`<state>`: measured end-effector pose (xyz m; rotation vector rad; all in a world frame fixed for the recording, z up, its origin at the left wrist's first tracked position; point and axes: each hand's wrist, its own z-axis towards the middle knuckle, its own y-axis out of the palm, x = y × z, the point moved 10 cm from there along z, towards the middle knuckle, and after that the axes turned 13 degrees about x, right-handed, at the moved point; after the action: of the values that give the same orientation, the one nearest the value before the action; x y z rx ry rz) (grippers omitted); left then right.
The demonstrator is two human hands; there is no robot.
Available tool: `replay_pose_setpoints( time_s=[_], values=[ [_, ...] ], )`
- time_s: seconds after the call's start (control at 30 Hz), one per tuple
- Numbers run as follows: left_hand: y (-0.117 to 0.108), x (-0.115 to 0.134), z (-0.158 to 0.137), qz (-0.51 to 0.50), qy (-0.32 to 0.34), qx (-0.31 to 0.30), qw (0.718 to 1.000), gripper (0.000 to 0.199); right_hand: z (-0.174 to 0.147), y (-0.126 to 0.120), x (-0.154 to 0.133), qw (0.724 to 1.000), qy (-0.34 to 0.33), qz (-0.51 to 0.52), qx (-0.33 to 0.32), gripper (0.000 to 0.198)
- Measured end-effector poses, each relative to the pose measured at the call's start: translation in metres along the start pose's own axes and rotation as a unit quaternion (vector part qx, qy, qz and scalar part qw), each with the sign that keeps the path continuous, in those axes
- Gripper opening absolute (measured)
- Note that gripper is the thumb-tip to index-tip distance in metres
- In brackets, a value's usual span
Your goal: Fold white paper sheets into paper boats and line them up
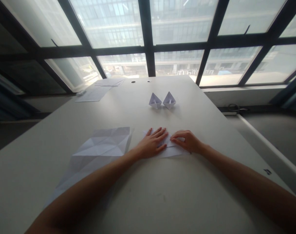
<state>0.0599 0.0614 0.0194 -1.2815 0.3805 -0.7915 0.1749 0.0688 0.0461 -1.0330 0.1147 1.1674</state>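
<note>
A folded sheet of white paper [173, 151] lies flat on the table in front of me, partly covered by both hands. My left hand [153, 143] rests on its left part with the fingers spread and presses it down. At the right side, my right hand [185, 140] has its thumb and fingers pinched together on a folded layer of the paper. A larger creased white sheet [101, 143] is spread out to the left, partly under my left forearm. Two small folded paper boats [155, 101] stand side by side farther back.
The white table [128, 110] reaches away toward large dark-framed windows [177, 22]. At its far left lie more white sheets [94, 93]. Two small dark holes [133, 82] show near the far edge. A small dark mark [267, 171] sits near the right edge.
</note>
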Motion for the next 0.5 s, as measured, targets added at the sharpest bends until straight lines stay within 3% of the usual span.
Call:
replay_pose_setpoints(
  time_s=[0.17, 0.3, 0.5],
  values=[
    [-0.002, 0.018, 0.000, -0.023, 0.060, -0.008, 0.998, 0.065, -0.005, 0.018, 0.001, 0.993, -0.041, -0.083, -0.073, 0.073],
    [0.000, 0.019, 0.000, -0.014, 0.064, -0.009, 0.998, 0.064, -0.009, 0.030, 0.011, 0.981, -0.026, -0.153, -0.121, 0.070],
    [0.006, 0.012, -0.003, 0.006, 0.048, -0.013, 0.999, 0.068, -0.010, 0.024, 0.036, 0.961, 0.068, -0.251, -0.093, 0.060]
  ],
)
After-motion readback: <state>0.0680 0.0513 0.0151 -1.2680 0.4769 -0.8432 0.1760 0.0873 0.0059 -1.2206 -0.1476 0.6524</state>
